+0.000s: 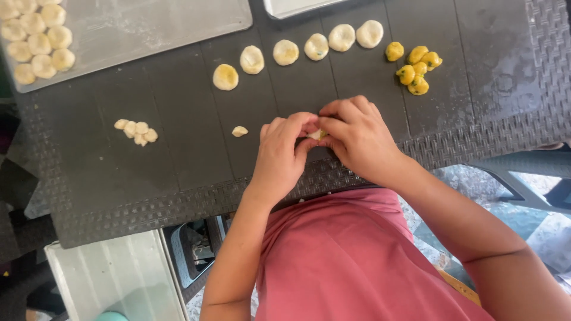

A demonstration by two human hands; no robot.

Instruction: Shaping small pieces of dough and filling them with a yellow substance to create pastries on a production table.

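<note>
Head view: left hand (pixel 279 154) and right hand (pixel 357 138), fingers pinched together on one dough piece (pixel 316 135) at the near middle of the dark table (pixel 178 154). Far: row of dough rounds (pixel 285 52); far right, yellow filling balls (pixel 416 68).

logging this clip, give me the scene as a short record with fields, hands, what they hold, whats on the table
left hand: pinching a small dough piece together with the other hand
right hand: fingers closed on the same piece
dough piece: white with a bit of yellow showing, mostly hidden in the grip
table: dark, woven-pattern edge
dough discs: six pale rounds in a curved row
yellow filling balls: cluster at the right end of the row
small dough bits: clump on the left; one loose bit nearer the hands
tray: metal, top left, with finished balls
</note>
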